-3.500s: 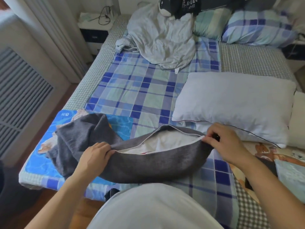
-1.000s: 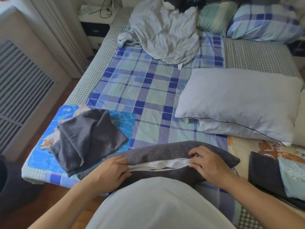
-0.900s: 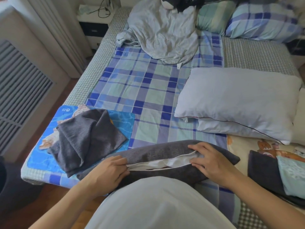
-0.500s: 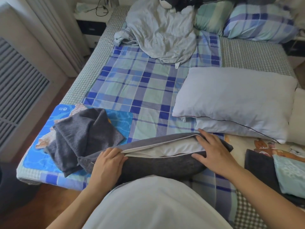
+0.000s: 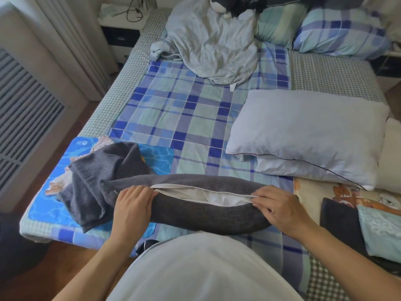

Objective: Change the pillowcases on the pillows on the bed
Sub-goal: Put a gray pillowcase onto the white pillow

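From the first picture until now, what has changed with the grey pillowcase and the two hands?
The grey pillowcase opening, wide at first, is now a narrow slit. The right hand moved from the far corner to pinch the slit's right end; the left hand still grips the left end. The bare pillow stayed put.

text | blue mat [image 5: 54,209]: white logo, unreadable | black cloth [image 5: 249,2]: white print, illegible

Open plaid sheet [image 5: 191,118] beyond the hands, white pillow [image 5: 308,135] blocking the right
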{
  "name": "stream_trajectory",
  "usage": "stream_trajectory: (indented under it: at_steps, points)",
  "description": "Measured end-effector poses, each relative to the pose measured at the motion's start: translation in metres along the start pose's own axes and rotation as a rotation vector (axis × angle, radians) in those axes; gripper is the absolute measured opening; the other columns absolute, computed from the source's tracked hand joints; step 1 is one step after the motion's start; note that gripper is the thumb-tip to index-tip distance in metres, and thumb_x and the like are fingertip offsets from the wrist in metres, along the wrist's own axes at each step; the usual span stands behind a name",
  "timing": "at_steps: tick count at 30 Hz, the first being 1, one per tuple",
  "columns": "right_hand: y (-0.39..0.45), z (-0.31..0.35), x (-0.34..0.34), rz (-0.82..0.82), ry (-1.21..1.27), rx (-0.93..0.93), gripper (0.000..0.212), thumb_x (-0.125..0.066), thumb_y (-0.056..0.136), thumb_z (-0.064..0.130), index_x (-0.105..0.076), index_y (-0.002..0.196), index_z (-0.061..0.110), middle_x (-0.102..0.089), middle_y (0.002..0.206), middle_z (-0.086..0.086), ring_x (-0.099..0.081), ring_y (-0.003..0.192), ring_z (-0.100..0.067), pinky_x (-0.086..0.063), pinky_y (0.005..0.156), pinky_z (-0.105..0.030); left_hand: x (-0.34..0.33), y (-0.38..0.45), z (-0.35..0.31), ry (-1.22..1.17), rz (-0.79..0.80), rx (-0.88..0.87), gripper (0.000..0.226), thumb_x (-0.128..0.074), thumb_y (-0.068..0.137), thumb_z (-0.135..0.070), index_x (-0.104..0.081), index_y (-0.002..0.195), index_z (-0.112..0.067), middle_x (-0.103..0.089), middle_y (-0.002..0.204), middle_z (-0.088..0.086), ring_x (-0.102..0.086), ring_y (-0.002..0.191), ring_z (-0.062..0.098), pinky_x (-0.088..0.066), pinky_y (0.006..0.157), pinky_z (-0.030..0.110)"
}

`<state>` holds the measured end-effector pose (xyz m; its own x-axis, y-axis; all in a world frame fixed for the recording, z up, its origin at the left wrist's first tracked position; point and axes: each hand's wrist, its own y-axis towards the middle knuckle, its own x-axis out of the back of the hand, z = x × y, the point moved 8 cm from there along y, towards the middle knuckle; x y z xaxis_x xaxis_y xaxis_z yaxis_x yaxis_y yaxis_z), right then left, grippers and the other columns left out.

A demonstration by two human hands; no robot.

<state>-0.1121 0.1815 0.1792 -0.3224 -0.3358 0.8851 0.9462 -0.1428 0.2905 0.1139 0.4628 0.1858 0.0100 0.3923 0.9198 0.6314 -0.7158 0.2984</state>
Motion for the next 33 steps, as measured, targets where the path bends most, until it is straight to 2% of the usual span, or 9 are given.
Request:
stream_trajectory:
  at_steps: [4, 7, 10, 13, 16, 21, 27, 30, 33]
  points:
    - [-0.005, 0.009, -0.039, 0.401, -0.005, -0.098, 0.052, -0.063, 0.086, 0.056, -0.053, 0.134, 0.039, -0.029, 0.158, 0.006, -0.029, 0.141, -0.015, -0.029, 0.115, -0.034, -0.011, 0.010, 0.012, 0.042, 0.101, 0.047, 0.029, -0.040, 0.093, -0.028, -0.066, 0.087, -0.018, -0.066, 0.081, -0.001, -0.062, 0.076, 0.027, -0.049, 0.077, 0.040]
    - [0.008, 0.030, -0.056, 0.493, -0.045, -0.126, 0.061, -0.063, 0.088, 0.053, -0.042, 0.144, 0.043, -0.003, 0.165, 0.006, -0.004, 0.149, -0.019, -0.007, 0.123, -0.041, -0.018, 0.014, 0.014, 0.048, 0.138, 0.053, 0.028, -0.042, 0.095, -0.028, -0.068, 0.090, -0.019, -0.067, 0.085, -0.001, -0.062, 0.079, 0.025, -0.050, 0.079, 0.040]
    - [0.033, 0.046, -0.068, 0.503, -0.054, -0.216, 0.046, -0.063, 0.089, 0.052, -0.057, 0.133, 0.037, -0.005, 0.165, 0.002, -0.001, 0.150, -0.024, 0.003, 0.124, -0.047, -0.019, 0.016, 0.014, 0.024, 0.145, 0.103, 0.028, -0.042, 0.099, -0.026, -0.068, 0.092, -0.019, -0.067, 0.089, -0.002, -0.061, 0.084, 0.023, -0.049, 0.084, 0.039]
    - [0.046, 0.051, -0.066, 0.462, -0.019, -0.195, 0.027, -0.060, 0.093, 0.048, -0.075, 0.102, 0.028, -0.026, 0.159, 0.004, -0.017, 0.144, -0.021, -0.014, 0.123, -0.042, -0.012, 0.018, 0.016, -0.006, 0.107, 0.126, 0.026, -0.043, 0.100, -0.026, -0.067, 0.093, -0.019, -0.066, 0.091, -0.002, -0.060, 0.087, 0.023, -0.047, 0.088, 0.040]
    - [0.044, 0.023, -0.047, 0.368, 0.055, -0.302, 0.027, -0.059, 0.095, 0.046, -0.078, 0.096, 0.028, -0.042, 0.148, 0.009, -0.035, 0.130, -0.014, -0.034, 0.112, -0.036, -0.004, 0.019, 0.009, -0.010, 0.054, 0.018, 0.025, -0.046, 0.100, -0.027, -0.068, 0.093, -0.017, -0.064, 0.092, -0.002, -0.058, 0.089, 0.024, -0.045, 0.094, 0.042]
    - [0.042, -0.007, -0.044, 0.265, 0.193, -0.421, 0.015, -0.067, 0.093, 0.034, -0.080, 0.099, 0.029, -0.063, 0.130, 0.018, -0.050, 0.113, -0.007, -0.041, 0.104, -0.034, -0.001, 0.030, -0.019, -0.026, 0.055, -0.178, 0.022, -0.053, 0.100, -0.028, -0.063, 0.085, -0.015, -0.057, 0.086, -0.001, -0.051, 0.085, 0.024, -0.044, 0.088, 0.039]
    - [0.045, -0.015, -0.067, 0.202, 0.453, -0.665, 0.022, -0.074, 0.089, 0.023, -0.077, 0.110, 0.027, -0.061, 0.131, 0.024, -0.049, 0.117, -0.010, -0.035, 0.111, -0.032, -0.020, 0.025, -0.008, -0.114, 0.148, -0.073, 0.031, -0.040, 0.102, -0.036, -0.063, 0.088, -0.020, -0.052, 0.087, -0.012, -0.047, 0.083, 0.016, -0.047, 0.083, 0.037]
    - [0.043, -0.018, -0.067, 0.061, 0.813, -0.861, 0.023, -0.069, 0.092, 0.014, -0.076, 0.114, 0.019, -0.061, 0.134, 0.019, -0.051, 0.119, 0.000, -0.032, 0.113, -0.026, -0.014, 0.019, 0.000, -0.217, 0.070, 0.015, 0.031, -0.042, 0.101, -0.030, -0.062, 0.082, -0.015, -0.051, 0.082, -0.009, -0.047, 0.079, 0.019, -0.048, 0.078, 0.041]
    - [0.033, -0.023, -0.068, -0.130, 1.179, -1.074, 0.026, -0.066, 0.094, 0.015, -0.075, 0.117, 0.022, -0.063, 0.132, 0.015, -0.052, 0.122, -0.005, -0.041, 0.107, -0.025, -0.009, 0.015, -0.022, -0.203, 0.044, -0.064, 0.031, -0.046, 0.102, -0.030, -0.062, 0.081, -0.014, -0.055, 0.080, -0.003, -0.049, 0.079, 0.022, -0.045, 0.078, 0.038]
